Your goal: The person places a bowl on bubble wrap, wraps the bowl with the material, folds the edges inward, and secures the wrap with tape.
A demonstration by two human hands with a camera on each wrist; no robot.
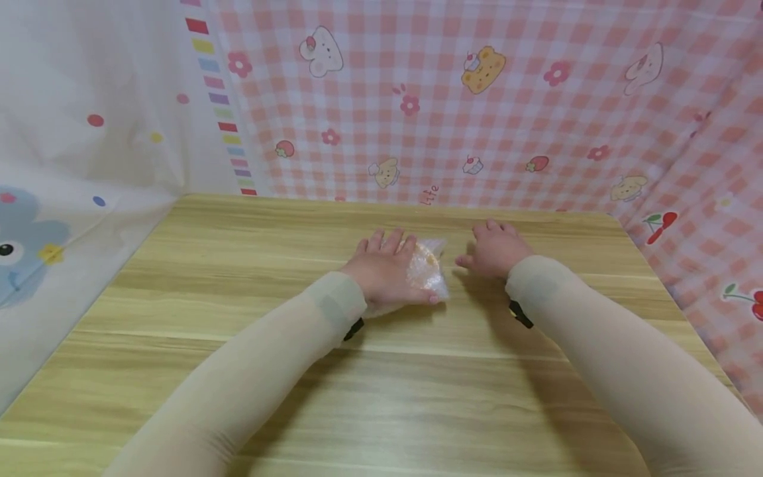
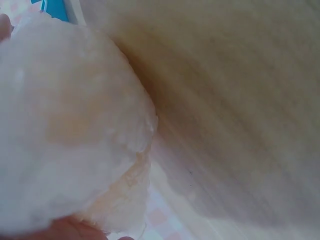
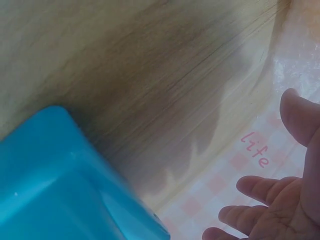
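My left hand (image 1: 384, 275) spreads over a bubble-wrapped bundle (image 1: 430, 270), with orange showing through the clear plastic. Its thumb lies along the near side and the fingers reach over the far side. In the left wrist view the whitish wrapped bundle (image 2: 80, 120) fills the left half, between thumb and fingertips. To the right, apart from the bundle, my right hand (image 1: 497, 252) hovers low over the table with nothing in its grasp. The right wrist view shows its fingers and thumb (image 3: 300, 117) extended. A smooth turquoise object (image 3: 60, 180) stands close there, hidden in the head view.
Both hands work near the back of a wood-grain table (image 1: 387, 391). Behind it hangs a pink checked curtain (image 1: 369, 112) with cartoon prints, which continues along the right side. A white curtain (image 1: 131, 73) with coloured dots borders the left.
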